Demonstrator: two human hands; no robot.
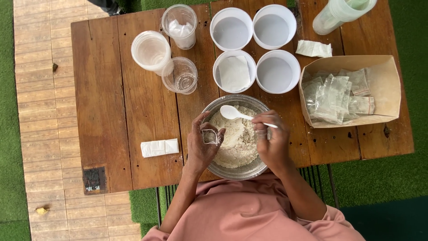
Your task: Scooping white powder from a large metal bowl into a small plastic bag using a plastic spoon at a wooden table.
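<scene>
Two hands over flour bowl (214,111): left hand (200,145) w/ small bag (209,136), right hand (271,143) w/ spoon (236,114).

Two hands work over one steel bowl (249,169) of flour: the left hand (200,145) pinches one small clear bag (210,136), the right hand (273,143) holds one white spoon (236,114). Beyond the hands stand four white bowls (274,71) and three clear cups (180,76). Right of the right hand sits one cardboard tray (383,85) of bags, too heaped to count.
</scene>
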